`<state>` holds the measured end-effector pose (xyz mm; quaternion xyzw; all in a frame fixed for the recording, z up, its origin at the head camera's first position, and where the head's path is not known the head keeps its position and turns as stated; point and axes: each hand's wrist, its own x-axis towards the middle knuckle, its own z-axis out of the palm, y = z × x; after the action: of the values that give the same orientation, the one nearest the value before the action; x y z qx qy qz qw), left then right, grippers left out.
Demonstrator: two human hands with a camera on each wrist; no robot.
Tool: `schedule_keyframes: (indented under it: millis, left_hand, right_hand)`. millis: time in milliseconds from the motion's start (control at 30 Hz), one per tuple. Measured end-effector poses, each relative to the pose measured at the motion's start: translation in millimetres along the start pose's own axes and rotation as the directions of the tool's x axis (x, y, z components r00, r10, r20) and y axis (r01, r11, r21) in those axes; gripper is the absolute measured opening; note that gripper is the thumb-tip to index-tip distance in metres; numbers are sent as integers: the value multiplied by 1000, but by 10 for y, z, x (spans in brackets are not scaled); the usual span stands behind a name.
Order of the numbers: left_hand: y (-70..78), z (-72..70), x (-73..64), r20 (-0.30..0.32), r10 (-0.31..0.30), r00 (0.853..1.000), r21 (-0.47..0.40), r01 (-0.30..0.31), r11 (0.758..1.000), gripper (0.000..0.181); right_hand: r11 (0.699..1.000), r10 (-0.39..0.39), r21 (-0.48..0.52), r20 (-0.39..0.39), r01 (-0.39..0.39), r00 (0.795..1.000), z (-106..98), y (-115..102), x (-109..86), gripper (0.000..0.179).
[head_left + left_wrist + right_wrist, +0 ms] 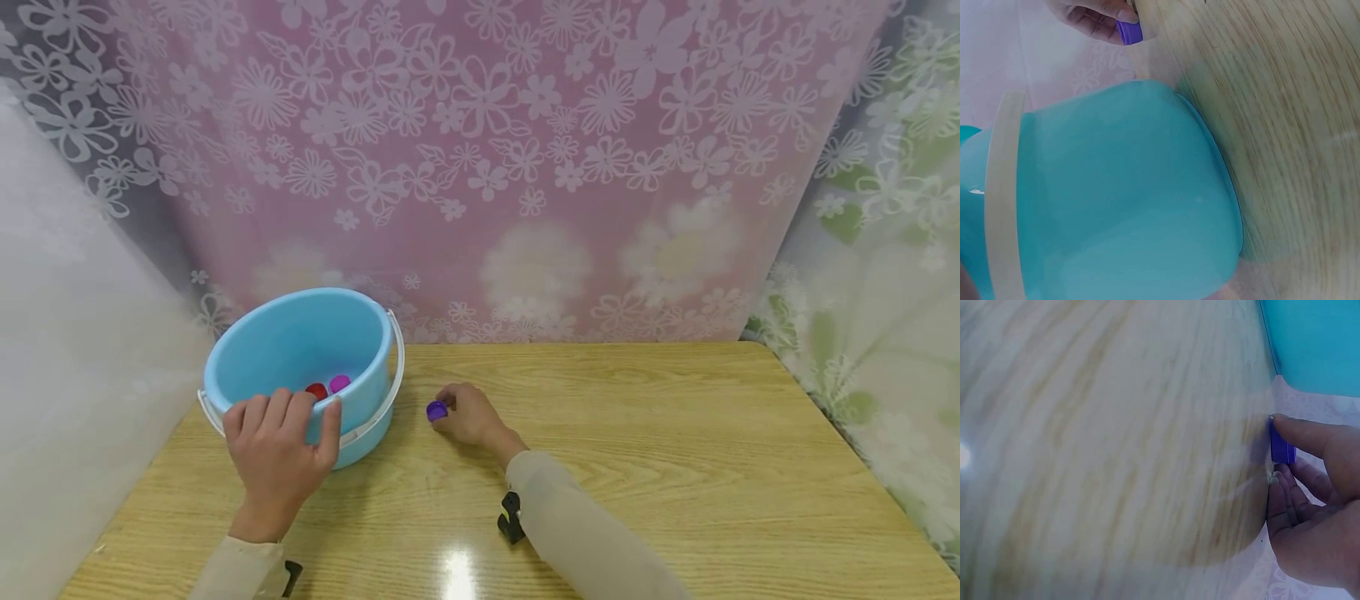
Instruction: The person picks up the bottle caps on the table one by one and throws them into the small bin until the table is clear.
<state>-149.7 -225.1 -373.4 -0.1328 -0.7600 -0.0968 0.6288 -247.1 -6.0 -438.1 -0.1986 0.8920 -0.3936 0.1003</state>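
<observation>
A light blue bucket stands at the left of the table, its side wall filling much of the left wrist view. My left hand grips its near rim, fingers over the edge and thumb on the outside. Inside lie a red cap-like piece and a magenta one, partly hidden by the rim. To the right of the bucket, my right hand pinches a small purple cap low over the wood. In the right wrist view, thumb and fingers hold this purple cap by its edges.
The bucket's white handle hangs down around its right and near side. The wooden table ends at the back against a pink flowered curtain. Pale sheets hang at both sides.
</observation>
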Motion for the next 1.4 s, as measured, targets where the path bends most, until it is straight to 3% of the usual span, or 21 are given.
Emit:
schedule_keyframes:
  millis: [533,700,933,1400]
  left_hand:
    - [53,2,49,-33,-5,999,-7,5,1000,42]
    - [48,7,40,-33,-4,999,-6,4,1000,42]
    - [48,9,29,-29,-2,1000,-4,2,1000,42]
    - [33,-2,41,-29,2,1000,0,-2,1000,43]
  right_hand:
    - [1000,-26,-16,-10,26,1000,7,63,3,27]
    - [999,-16,37,1,16,1000,-27,46,-29,28]
    - [989,16,147,-47,-8,999,-88,42,-36,35]
    - [984,-11,175,-180,43,984,-513,-156,-16,37]
